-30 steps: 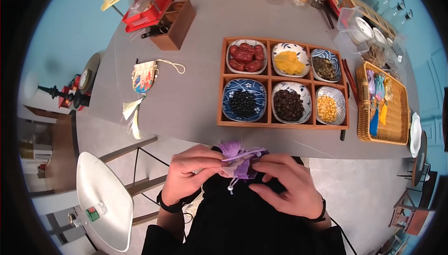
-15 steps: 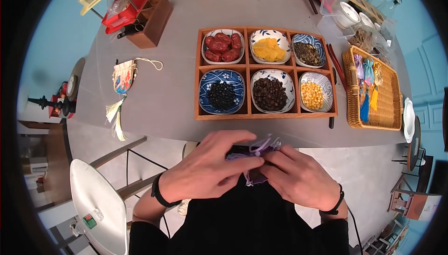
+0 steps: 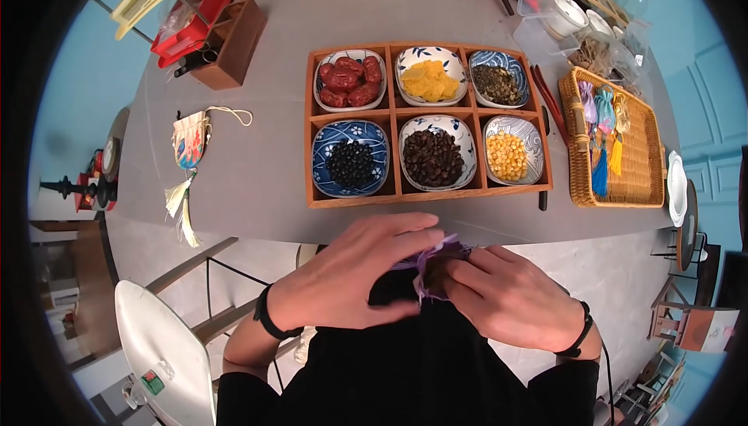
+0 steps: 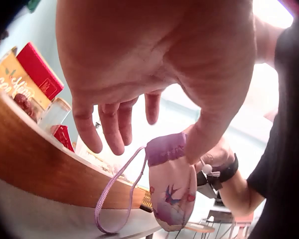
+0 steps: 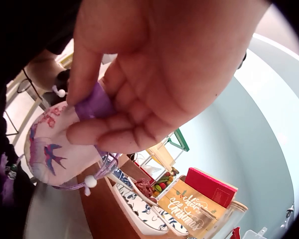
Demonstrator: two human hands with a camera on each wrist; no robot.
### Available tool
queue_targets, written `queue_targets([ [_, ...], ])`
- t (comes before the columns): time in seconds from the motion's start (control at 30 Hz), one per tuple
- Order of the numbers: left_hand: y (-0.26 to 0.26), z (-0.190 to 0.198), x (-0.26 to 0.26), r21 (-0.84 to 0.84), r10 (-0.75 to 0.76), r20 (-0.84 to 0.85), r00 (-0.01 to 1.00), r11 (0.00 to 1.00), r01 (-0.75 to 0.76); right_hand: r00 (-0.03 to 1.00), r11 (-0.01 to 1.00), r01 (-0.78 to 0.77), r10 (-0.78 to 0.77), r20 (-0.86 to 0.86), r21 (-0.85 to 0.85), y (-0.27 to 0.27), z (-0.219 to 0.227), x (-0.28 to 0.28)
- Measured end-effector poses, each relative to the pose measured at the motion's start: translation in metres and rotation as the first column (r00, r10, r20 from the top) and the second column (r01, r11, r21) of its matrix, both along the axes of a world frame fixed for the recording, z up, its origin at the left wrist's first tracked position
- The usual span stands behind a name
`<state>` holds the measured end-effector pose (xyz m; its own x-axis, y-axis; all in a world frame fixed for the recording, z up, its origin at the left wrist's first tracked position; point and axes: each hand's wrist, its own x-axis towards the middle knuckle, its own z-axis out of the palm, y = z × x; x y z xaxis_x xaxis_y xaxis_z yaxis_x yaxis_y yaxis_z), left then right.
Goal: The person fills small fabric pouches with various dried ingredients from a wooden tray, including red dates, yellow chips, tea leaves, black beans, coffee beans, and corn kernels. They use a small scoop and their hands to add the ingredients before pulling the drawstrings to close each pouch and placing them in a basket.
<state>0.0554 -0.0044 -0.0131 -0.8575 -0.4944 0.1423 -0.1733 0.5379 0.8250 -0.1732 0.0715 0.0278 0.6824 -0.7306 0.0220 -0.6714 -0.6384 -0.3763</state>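
Observation:
A small drawstring pouch (image 4: 172, 191) with a purple top band, a pale body and a printed swallow is held in front of the chest, just off the table edge. My right hand (image 3: 510, 297) grips it by the purple band, thumb on the outside and fingers curled at the mouth. My left hand (image 3: 343, 270) is spread beside the pouch, fingers extended and the thumb overlapping its side in the left wrist view. Purple cord loops with white beads (image 5: 90, 181) dangle from the pouch. In the head view my hands cover most of it.
A wooden divided tray (image 3: 354, 202) holds bowls of red dates, yellow pieces, dark leaves, black beans, dark brown bits and corn. To its right is a wicker basket (image 3: 643, 153) with tasselled pouches. Another tasselled pouch (image 3: 189, 142) lies on the left. A white chair (image 3: 164, 348) stands at lower left.
My left hand has let go of the pouch and spread its fingers. My right hand has moved from loose fingers to gripping the pouch's mouth. The head view has shifted.

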Motion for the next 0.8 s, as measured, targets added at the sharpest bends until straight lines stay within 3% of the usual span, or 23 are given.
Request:
queue_targets([
  [0.03,0.000,-0.004,-0.001,0.262,0.024,-0.112,0.993,0.965,0.006,1.000,1.000,-0.021,0.021,0.009,0.010,-0.001,0.005,-0.001],
  [0.07,-0.002,-0.015,-0.004,0.373,-0.053,-0.133,0.990,0.922,0.100,0.999,0.999,-0.044,0.044,0.017,0.021,-0.001,0.008,-0.002],
  [0.17,0.002,-0.034,-0.019,0.487,-0.066,-0.238,0.969,0.855,0.178,0.994,0.999,-0.033,0.032,0.100,0.011,0.000,0.012,-0.006],
  [0.4,0.005,-0.039,-0.040,0.501,-0.144,-0.161,0.976,0.841,0.206,0.986,1.000,0.021,-0.021,0.167,0.003,0.000,0.016,-0.013],
  [0.5,0.003,-0.039,-0.041,0.538,-0.114,-0.107,0.988,0.829,0.154,0.998,0.995,0.007,-0.013,0.064,0.100,-0.003,0.025,-0.017],
  [0.6,0.000,-0.037,-0.038,0.479,-0.062,-0.051,0.997,0.874,0.079,0.980,0.996,0.077,-0.083,0.180,0.039,-0.005,0.029,-0.022],
  [0.67,0.002,-0.038,-0.029,0.488,0.041,-0.028,0.999,0.872,-0.023,0.877,0.973,0.215,-0.232,0.421,0.090,-0.002,0.034,-0.037],
  [0.7,0.004,-0.038,-0.022,0.488,0.032,-0.039,0.999,0.873,-0.010,0.879,0.971,0.224,-0.240,0.411,0.087,0.002,0.033,-0.051],
  [0.77,0.008,-0.038,-0.007,0.656,0.147,-0.061,0.987,0.751,-0.071,0.787,0.828,0.553,-0.485,0.380,-0.089,0.010,0.016,-0.079],
  [0.8,0.009,-0.037,0.001,0.656,0.136,-0.066,0.988,0.752,-0.059,0.784,0.822,0.562,-0.494,0.376,-0.092,0.013,0.006,-0.081],
])
